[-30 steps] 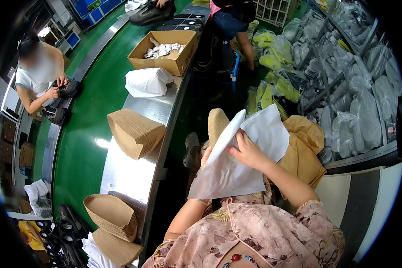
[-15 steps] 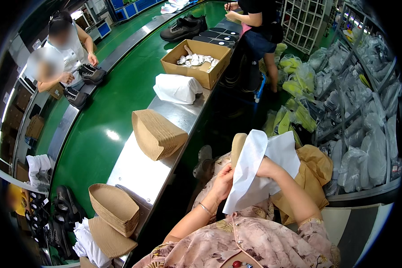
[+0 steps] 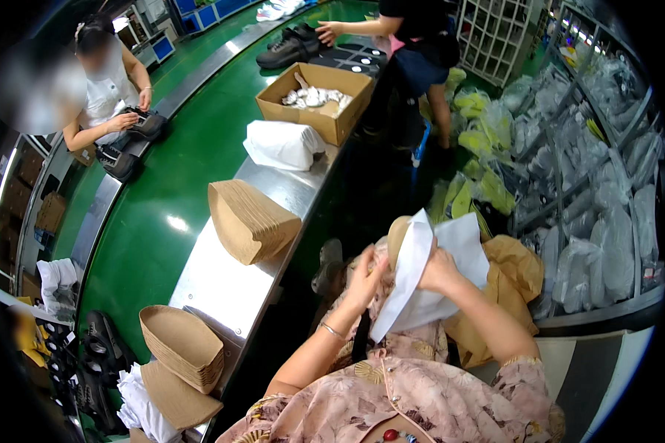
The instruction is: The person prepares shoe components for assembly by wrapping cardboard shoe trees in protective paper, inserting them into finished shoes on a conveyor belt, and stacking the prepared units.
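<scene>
A: Head view: the white paper sheet (image 3: pixel 421 284) was folded narrower than a second earlier, held over the lap, right of the steel tabletop (image 3: pixel 222 280).

B: And the hands?

A: Right hand (image 3: pixel 440 269) pinched its upper fold; left hand (image 3: pixel 366 277) (fingers half open) touched its near-left edge. Folding looked underway.

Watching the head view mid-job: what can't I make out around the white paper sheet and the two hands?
- Head view: tan piece behind the folded white paper sheet; paper hides most of it.
- Right hand: fingertips hidden in the paper fold.
- Left hand: contact with the paper unclear.
- Contents of the brown cardboard box: too small.
- Stacked brown paper liners: count unreadable.
</scene>
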`<move>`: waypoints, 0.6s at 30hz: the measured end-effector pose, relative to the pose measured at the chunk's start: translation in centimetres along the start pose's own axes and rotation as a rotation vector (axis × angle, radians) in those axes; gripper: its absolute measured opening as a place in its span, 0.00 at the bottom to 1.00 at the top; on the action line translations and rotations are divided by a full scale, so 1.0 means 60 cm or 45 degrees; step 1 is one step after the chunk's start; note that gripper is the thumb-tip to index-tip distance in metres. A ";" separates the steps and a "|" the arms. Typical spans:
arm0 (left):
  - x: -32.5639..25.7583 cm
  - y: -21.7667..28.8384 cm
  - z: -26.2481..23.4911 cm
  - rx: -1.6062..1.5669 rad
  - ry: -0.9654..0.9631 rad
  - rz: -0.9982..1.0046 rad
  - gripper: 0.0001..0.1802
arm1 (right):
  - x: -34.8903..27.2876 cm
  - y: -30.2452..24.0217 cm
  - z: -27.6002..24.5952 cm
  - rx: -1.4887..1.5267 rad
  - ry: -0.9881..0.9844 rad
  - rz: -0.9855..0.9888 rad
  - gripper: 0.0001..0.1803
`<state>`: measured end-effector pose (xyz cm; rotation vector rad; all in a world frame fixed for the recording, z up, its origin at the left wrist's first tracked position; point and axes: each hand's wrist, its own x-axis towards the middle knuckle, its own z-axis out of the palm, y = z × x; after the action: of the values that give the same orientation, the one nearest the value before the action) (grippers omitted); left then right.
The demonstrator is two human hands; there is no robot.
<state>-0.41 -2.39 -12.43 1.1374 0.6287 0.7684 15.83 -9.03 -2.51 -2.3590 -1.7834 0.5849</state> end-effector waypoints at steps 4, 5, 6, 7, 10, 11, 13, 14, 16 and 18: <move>0.008 0.097 0.054 0.943 0.009 0.389 0.41 | 0.002 0.008 0.045 -0.280 -0.067 0.078 0.52; 0.018 0.114 0.065 1.093 0.008 0.437 0.43 | 0.012 0.001 0.052 -0.322 -0.046 0.104 0.51; 0.023 0.098 0.072 1.085 -0.016 0.367 0.45 | 0.002 -0.003 0.053 -0.320 -0.114 0.126 0.51; 0.033 0.095 0.078 1.117 -0.036 0.330 0.45 | -0.001 -0.012 0.036 -0.324 -0.155 0.132 0.51; 0.067 0.070 0.084 1.117 0.023 0.404 0.36 | 0.006 0.010 0.055 -0.374 -0.157 0.099 0.56; 0.087 0.055 0.073 0.887 0.055 0.305 0.33 | 0.002 0.003 0.044 -0.371 -0.143 0.078 0.58; 0.138 0.043 0.043 0.426 0.107 0.103 0.27 | -0.007 -0.011 0.022 -0.361 -0.118 0.040 0.61; 0.150 0.051 0.029 0.396 0.151 -0.078 0.24 | -0.012 -0.004 0.029 -0.351 -0.044 -0.023 0.65; 0.155 0.034 -0.009 0.675 0.349 -0.204 0.22 | -0.015 -0.004 0.036 -0.308 -0.066 -0.051 0.65; 0.134 -0.017 -0.036 1.326 0.616 0.067 0.22 | -0.019 0.002 0.050 -0.277 -0.033 -0.054 0.65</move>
<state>2.87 5.02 -14.51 1.9258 1.5131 0.7721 14.55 -10.52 -5.07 -2.4520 -1.9959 0.4380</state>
